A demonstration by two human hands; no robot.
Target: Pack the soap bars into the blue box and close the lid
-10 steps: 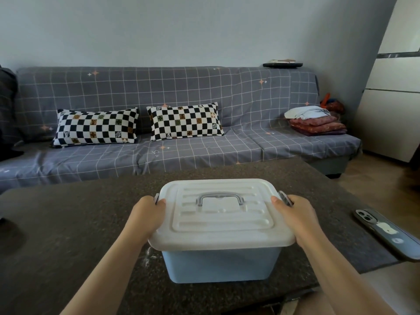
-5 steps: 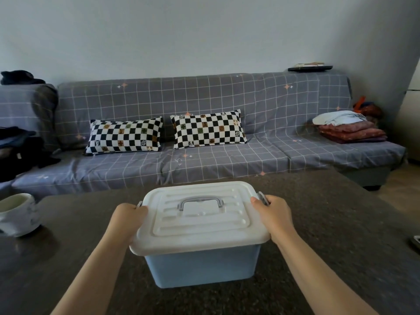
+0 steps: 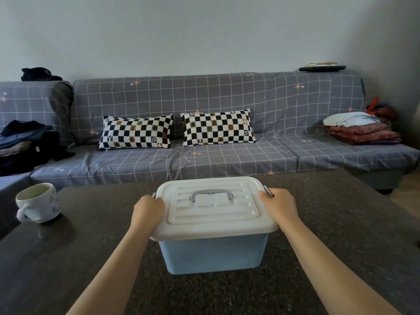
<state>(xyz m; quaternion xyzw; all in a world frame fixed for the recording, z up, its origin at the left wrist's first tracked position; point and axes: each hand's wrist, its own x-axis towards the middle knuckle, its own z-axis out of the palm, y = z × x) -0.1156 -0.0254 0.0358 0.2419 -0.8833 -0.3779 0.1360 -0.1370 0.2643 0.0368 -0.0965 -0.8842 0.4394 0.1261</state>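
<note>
Two hands are holding the closed blue box [image 3: 213, 253] on the table [image 3: 329, 223].

The left hand [image 3: 148, 211] and right hand [image 3: 280, 206] are gripping the sides of the white lid [image 3: 213, 210], at lower centre of the frame; a mug [image 3: 37, 202] is standing at the left.

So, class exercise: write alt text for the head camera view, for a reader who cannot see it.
Two bare hands, left and right, grip opposite ends of a white lid seated on a blue box on a dark table. A white mug stands at the left; a grey checked sofa with two chequered cushions lies behind.
</note>
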